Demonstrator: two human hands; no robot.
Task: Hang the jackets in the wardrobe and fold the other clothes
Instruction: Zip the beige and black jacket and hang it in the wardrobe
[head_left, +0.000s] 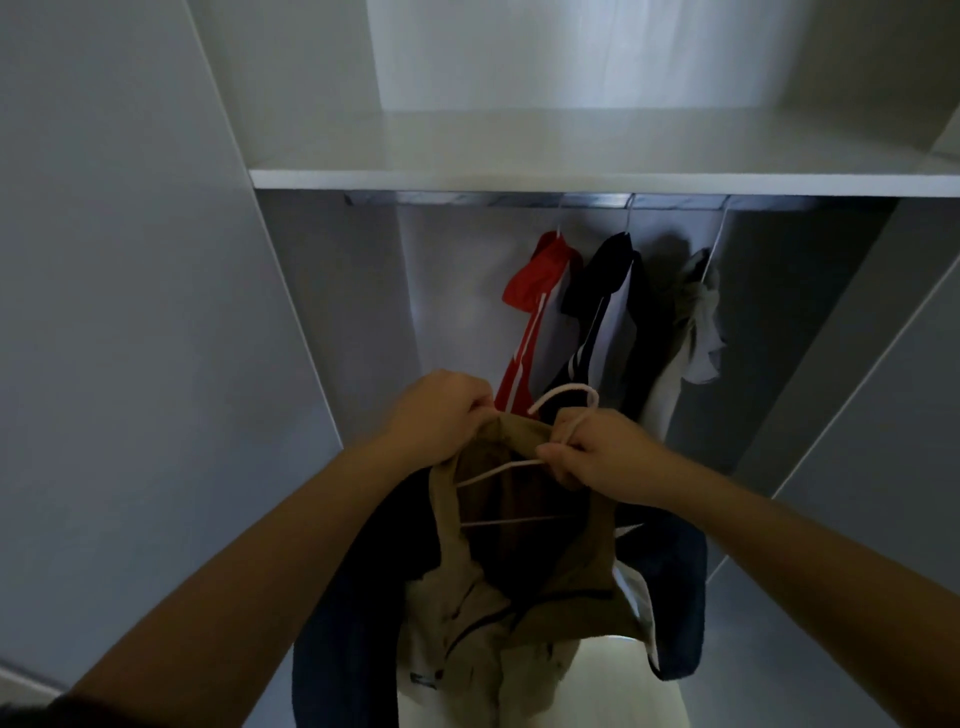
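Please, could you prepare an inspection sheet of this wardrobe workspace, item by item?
Surface: white shelf above the metal rail.
Job's things: tan and navy jacket half on a white hanger, not yet on the rail; red jacket, dark jacket and grey garment hang there.
Clutter: nothing seen.
Hands: left hand grips the jacket collar; right hand grips the hanger neck.
Cables: nothing seen.
Surroundings: grey wardrobe panels on both sides.

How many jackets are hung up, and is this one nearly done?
Three garments hang on the rail: a red jacket, a black jacket and a grey garment. In hand: the left hand grips the tan jacket, the right hand the white hanger inside it. Left: hooking it on the rail. No folding shows here.
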